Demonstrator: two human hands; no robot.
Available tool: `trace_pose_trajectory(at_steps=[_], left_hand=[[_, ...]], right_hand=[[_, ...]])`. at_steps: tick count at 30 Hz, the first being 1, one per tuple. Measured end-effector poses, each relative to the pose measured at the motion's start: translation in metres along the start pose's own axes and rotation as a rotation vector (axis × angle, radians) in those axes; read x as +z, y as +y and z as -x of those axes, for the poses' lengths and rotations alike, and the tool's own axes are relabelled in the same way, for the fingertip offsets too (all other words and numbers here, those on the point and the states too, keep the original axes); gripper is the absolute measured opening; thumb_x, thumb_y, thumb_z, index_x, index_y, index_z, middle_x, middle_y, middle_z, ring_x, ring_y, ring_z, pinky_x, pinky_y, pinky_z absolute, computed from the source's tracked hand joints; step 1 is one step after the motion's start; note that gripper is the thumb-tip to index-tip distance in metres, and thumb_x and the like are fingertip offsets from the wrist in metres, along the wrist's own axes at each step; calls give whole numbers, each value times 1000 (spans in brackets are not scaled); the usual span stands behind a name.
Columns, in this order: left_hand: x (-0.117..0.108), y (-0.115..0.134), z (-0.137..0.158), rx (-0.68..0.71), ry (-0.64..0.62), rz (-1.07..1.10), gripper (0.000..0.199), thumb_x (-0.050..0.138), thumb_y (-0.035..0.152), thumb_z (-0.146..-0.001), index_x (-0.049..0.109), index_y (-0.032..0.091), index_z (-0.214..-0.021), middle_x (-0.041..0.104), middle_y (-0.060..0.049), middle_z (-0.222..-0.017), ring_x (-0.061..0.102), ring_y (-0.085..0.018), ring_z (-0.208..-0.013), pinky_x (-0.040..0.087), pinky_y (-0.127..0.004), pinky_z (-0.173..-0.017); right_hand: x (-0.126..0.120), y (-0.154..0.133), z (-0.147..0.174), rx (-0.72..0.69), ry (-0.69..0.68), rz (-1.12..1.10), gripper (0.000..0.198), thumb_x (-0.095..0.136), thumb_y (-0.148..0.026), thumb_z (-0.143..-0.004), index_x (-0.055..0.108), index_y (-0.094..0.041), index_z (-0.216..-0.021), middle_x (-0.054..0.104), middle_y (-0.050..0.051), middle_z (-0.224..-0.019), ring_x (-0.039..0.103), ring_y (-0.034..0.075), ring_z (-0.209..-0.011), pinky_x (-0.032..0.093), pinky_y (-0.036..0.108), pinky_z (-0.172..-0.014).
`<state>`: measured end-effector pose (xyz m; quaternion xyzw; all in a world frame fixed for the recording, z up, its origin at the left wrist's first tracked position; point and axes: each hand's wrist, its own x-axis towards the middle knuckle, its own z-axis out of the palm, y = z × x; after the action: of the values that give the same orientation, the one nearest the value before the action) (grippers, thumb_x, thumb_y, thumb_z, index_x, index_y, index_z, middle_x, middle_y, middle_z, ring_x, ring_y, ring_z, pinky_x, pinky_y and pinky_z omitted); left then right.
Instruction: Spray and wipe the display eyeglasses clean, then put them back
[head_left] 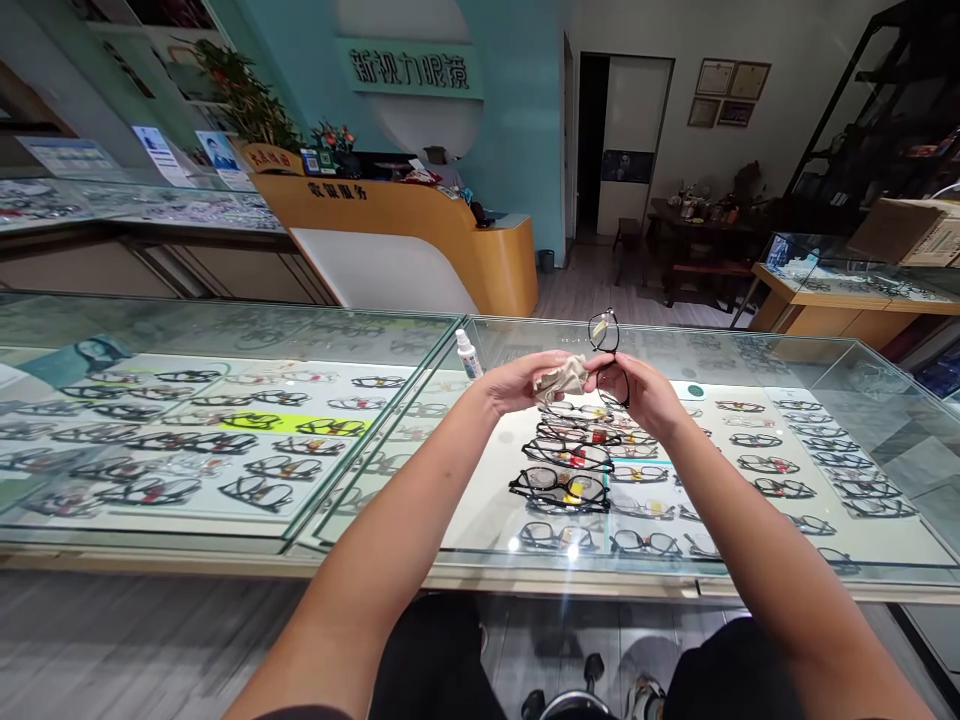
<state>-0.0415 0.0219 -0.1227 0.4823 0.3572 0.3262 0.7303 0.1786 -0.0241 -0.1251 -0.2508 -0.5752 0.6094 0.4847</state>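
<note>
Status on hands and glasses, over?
Left hand gripping cloth. Right hand holding dark-framed glasses above display case. Nothing visibly blocking either hand.

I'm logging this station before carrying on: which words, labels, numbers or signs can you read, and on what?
"新视力眼镜": wall sign
"收银服务" (first character smeared): desk
Too small or blurred to read: print on bottle, certificates, carton, posters, arched sign
Held glasses: no readable text
</note>
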Motion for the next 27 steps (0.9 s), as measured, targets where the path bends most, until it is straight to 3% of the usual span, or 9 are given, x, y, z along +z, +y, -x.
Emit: trace_pose_trajectory(at_steps=[4, 8, 13, 22, 27], left_hand=[[6, -2, 3, 16, -167, -117, 39, 94, 28, -61, 77, 17, -93, 69, -6, -86, 59, -13, -69, 50, -25, -60], [6, -6, -1, -41, -197, -140, 34, 95, 31, -61, 76, 16, -86, 66, -4, -76, 58, -14, -66, 54, -29, -66], [2, -10, -6, -59, -126, -148, 38, 94, 35, -64, 73, 15, -89, 65, -1, -75, 58, -12, -64, 43, -25, -60], [7, -5, -5, 277, 151, -215, 58, 94, 55, -63, 50, 20, -74, 53, 4, -70, 48, -9, -61, 35, -24, -57], [14, -3, -1, 291, 161, -208, 61, 92, 61, -62, 50, 21, -80, 52, 5, -73, 46, -10, -63, 36, -24, -58]], right_hand=[[1, -1, 0, 0, 28, 17, 36, 58, -49, -98, 78, -19, -96, 71, 6, -81, 65, 21, -85, 51, 37, -94], [2, -1, 0, 9, 21, 20, 37, 60, -51, -96, 77, -19, -96, 72, 6, -81, 65, 21, -83, 52, 37, -93], [1, -1, 0, 0, 23, 29, 37, 61, -52, -97, 78, -19, -97, 73, 7, -83, 67, 21, -85, 52, 37, -95], [0, 3, -2, -34, 25, 57, 40, 67, -56, -93, 78, -18, -94, 74, 6, -83, 69, 22, -89, 51, 40, -100], [-1, 6, -2, -53, 90, 135, 40, 67, -58, -92, 80, -20, -96, 74, 8, -100, 65, 22, -100, 50, 37, -97]])
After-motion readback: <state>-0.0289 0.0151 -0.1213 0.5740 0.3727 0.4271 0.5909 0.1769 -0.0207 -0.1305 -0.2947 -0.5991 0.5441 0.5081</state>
